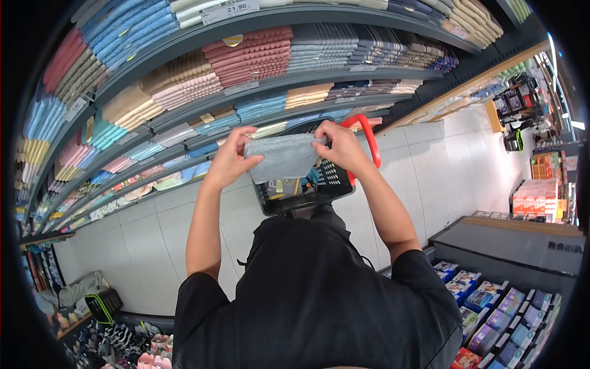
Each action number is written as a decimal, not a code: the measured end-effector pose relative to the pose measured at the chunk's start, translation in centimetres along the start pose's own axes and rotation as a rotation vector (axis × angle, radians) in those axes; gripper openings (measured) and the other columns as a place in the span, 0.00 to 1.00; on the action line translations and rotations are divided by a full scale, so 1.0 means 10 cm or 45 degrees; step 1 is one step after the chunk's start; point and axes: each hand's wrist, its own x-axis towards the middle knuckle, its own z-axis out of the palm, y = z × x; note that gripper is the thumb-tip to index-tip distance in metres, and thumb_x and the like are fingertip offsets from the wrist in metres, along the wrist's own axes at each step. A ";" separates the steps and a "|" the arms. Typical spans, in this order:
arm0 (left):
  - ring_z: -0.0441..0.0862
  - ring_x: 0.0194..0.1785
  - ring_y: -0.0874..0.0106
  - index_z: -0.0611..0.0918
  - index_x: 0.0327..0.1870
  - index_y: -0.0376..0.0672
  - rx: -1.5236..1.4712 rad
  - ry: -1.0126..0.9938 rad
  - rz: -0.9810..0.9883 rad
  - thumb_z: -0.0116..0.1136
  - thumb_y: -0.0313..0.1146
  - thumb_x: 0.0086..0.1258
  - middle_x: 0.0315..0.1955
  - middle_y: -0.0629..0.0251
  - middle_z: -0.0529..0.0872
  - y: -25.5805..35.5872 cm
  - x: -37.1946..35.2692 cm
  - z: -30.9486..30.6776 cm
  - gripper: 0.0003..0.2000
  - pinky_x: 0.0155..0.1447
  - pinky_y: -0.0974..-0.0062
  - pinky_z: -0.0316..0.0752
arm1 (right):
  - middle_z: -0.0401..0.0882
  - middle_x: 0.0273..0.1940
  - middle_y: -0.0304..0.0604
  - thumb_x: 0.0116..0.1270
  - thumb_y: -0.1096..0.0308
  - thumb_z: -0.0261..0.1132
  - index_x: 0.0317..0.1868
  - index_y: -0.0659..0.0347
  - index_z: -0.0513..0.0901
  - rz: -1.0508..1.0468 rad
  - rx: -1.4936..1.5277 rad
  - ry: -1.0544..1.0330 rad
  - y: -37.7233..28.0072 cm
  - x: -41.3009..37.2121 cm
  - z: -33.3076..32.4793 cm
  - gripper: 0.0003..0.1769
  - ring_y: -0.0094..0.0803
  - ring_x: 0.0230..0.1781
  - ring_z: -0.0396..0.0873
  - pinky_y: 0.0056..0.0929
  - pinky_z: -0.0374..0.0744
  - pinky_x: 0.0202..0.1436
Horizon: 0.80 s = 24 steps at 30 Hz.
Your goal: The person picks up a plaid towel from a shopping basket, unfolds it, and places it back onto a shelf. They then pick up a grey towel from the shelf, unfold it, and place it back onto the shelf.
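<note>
A grey-blue folded cloth (284, 161) hangs between my two hands, above a black shopping basket (283, 206) with a red handle. My left hand (233, 158) is at the cloth's left edge, thumb on its front and fingers bent around the upper corner. Pinched at the upper right corner is my right hand (337, 146), its thumb and fingers closed on the fabric. Under the cloth, the basket holds a dark grey packaged item (283, 188) and other things, partly hidden.
Shelves (264, 83) of stacked folded towels curve across the front and left. Boxed goods fill a display (491, 307) at lower right. Slippers (153, 360) lie on a rack at lower left. Pale floor tiles (405, 178) run along the aisle.
</note>
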 end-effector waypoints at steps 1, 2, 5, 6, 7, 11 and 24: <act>0.76 0.40 0.81 0.80 0.47 0.39 0.189 -0.055 0.029 0.71 0.30 0.60 0.32 0.70 0.80 0.05 0.00 -0.02 0.16 0.44 0.79 0.72 | 0.77 0.29 0.41 0.59 0.70 0.70 0.38 0.61 0.77 0.014 0.003 -0.006 0.00 0.00 -0.01 0.11 0.31 0.28 0.76 0.29 0.75 0.33; 0.76 0.40 0.80 0.81 0.48 0.38 0.379 -0.111 0.058 0.71 0.32 0.60 0.33 0.70 0.80 0.09 0.00 -0.03 0.17 0.44 0.79 0.72 | 0.77 0.31 0.38 0.59 0.72 0.70 0.40 0.61 0.77 0.029 0.005 -0.012 0.00 0.01 -0.01 0.11 0.26 0.28 0.74 0.26 0.73 0.33; 0.72 0.36 0.81 0.81 0.43 0.38 0.406 -0.286 -0.013 0.72 0.36 0.58 0.34 0.72 0.79 0.07 0.00 -0.08 0.17 0.40 0.80 0.69 | 0.77 0.34 0.32 0.63 0.76 0.67 0.45 0.62 0.76 0.119 0.231 -0.029 0.07 0.01 0.01 0.11 0.16 0.29 0.72 0.19 0.71 0.32; 0.69 0.34 0.81 0.81 0.41 0.38 0.324 -0.347 -0.063 0.73 0.37 0.57 0.35 0.73 0.78 0.06 0.00 -0.10 0.16 0.37 0.80 0.67 | 0.77 0.35 0.31 0.64 0.77 0.66 0.46 0.62 0.76 0.157 0.344 -0.034 0.09 0.01 0.01 0.12 0.14 0.30 0.71 0.17 0.71 0.32; 0.69 0.34 0.81 0.80 0.40 0.38 0.266 -0.363 -0.071 0.72 0.36 0.57 0.34 0.73 0.77 0.06 0.00 -0.12 0.16 0.37 0.81 0.67 | 0.77 0.37 0.31 0.65 0.77 0.65 0.48 0.62 0.75 0.143 0.401 -0.040 0.10 0.01 0.00 0.12 0.13 0.30 0.70 0.16 0.70 0.32; 0.73 0.37 0.79 0.81 0.40 0.38 0.364 -0.331 -0.041 0.71 0.34 0.58 0.35 0.70 0.78 0.16 0.04 -0.12 0.14 0.40 0.78 0.69 | 0.77 0.39 0.30 0.66 0.78 0.65 0.52 0.62 0.76 0.164 0.528 -0.063 -0.02 0.02 -0.08 0.14 0.12 0.32 0.70 0.15 0.71 0.34; 0.76 0.64 0.66 0.68 0.67 0.44 -1.473 0.304 -0.379 0.44 0.41 0.79 0.60 0.60 0.77 -0.99 0.31 0.74 0.20 0.67 0.62 0.73 | 0.79 0.39 0.42 0.57 0.76 0.67 0.45 0.57 0.80 -0.456 0.135 0.185 -0.84 -0.07 0.64 0.14 0.42 0.39 0.81 0.35 0.81 0.40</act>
